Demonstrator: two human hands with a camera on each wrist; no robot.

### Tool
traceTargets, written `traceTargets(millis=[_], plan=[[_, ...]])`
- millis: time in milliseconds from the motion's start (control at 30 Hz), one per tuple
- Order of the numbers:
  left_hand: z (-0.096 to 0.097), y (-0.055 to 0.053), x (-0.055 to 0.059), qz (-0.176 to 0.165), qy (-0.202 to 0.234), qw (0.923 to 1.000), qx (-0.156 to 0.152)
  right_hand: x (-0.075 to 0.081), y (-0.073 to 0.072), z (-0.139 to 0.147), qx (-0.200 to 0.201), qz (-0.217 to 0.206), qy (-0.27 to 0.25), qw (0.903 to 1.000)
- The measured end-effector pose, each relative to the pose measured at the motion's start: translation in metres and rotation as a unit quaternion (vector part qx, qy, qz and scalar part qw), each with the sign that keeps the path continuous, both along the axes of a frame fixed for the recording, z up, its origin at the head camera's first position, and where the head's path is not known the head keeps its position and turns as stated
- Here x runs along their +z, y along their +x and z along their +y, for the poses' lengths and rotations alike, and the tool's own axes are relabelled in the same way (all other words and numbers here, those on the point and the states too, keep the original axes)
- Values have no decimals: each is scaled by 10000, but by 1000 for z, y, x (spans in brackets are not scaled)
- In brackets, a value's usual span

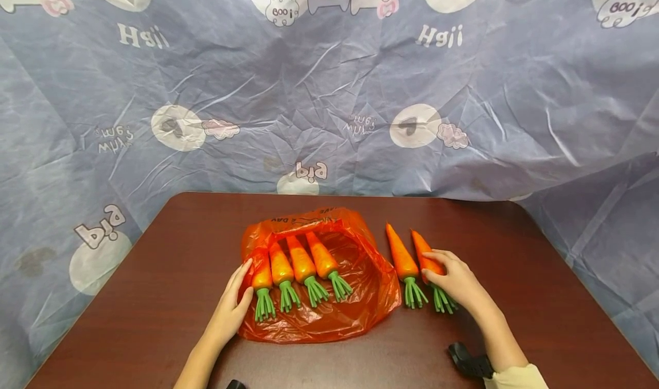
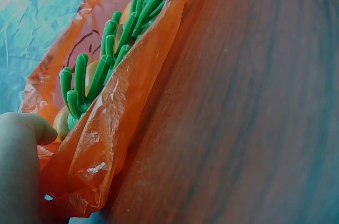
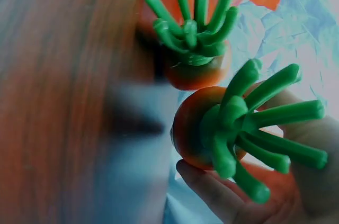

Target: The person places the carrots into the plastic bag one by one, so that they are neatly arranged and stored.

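Note:
A red plastic bag (image 1: 360, 314) lies on its side with its mouth facing me. Several orange carrots (image 1: 302, 263) with stubby green stems sit side by side inside, tips inward. My left hand (image 1: 234, 300) holds the bag's left edge, its thumb (image 2: 39, 128) close to the nearest carrot's stem end in the left wrist view. To the right of the bag, a loose carrot (image 1: 403, 257) lies on the table. Beside it, my right hand (image 1: 455, 274) grips another carrot (image 3: 198, 123) around its body, thumb and fingers on opposite sides, green stems toward me.
Everything rests on a dark brown wooden table (image 1: 180, 251). A wrinkled grey-blue cloth (image 1: 288, 103) with cartoon prints hangs behind it. A black wrist strap (image 1: 469, 361) is on the right forearm, near the table's front.

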State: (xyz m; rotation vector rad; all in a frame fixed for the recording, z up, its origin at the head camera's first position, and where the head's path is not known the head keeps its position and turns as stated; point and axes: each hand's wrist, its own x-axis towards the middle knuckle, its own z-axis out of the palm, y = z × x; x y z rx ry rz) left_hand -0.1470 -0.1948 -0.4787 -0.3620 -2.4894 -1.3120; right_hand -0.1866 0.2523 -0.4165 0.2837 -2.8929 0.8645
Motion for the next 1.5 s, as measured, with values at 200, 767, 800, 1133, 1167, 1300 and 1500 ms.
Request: traceTargets(millis=[200,767,800,1133,1167,1300,1500], plan=[[0,0,0,8,-52,10000,17,12,6,-3,-26,104,13,9999],[0,0,0,-88,-41,9999,69,38,23,-31,178,429,-481,9978],[0,0,1,-87,0,10000,32,40,24,-33,198,480,-487,9975],[0,1,2,-54,119,9999,-78,50,39,-53,454,1038,-479,9924],[0,1,2,-55,124,9999,-77,50,40,-55,499,1062,-487,9919],[0,1,2,-43,119,9999,-69,55,49,-62,704,1133,-562,9895],[0,0,1,-52,88,9999,-34,61,61,-72,1064,1120,-766,9850]])
